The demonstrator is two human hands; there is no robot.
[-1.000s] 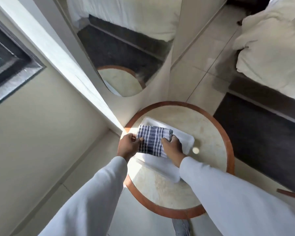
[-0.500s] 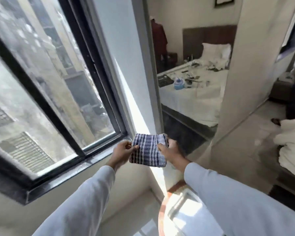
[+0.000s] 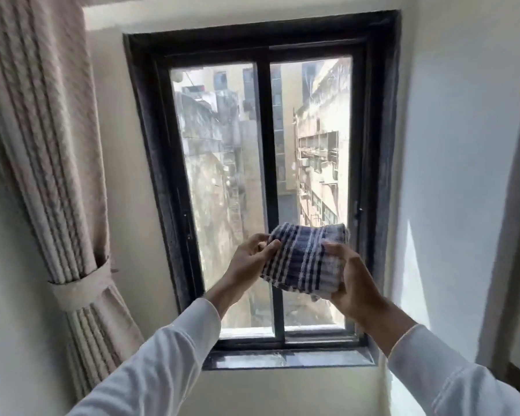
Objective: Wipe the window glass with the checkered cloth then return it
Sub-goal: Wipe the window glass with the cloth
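Head view showed the checkered cloth (image 3: 305, 259), off the round table a second earlier, now raised before the window glass (image 3: 222, 181), left hand (image 3: 249, 262) pinching one edge and right hand (image 3: 353, 283) clasping the other, so wiping looked ready to start

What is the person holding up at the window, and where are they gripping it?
The folded checkered cloth, pinched at its left edge by the left hand and clasped along its right side by the right hand.
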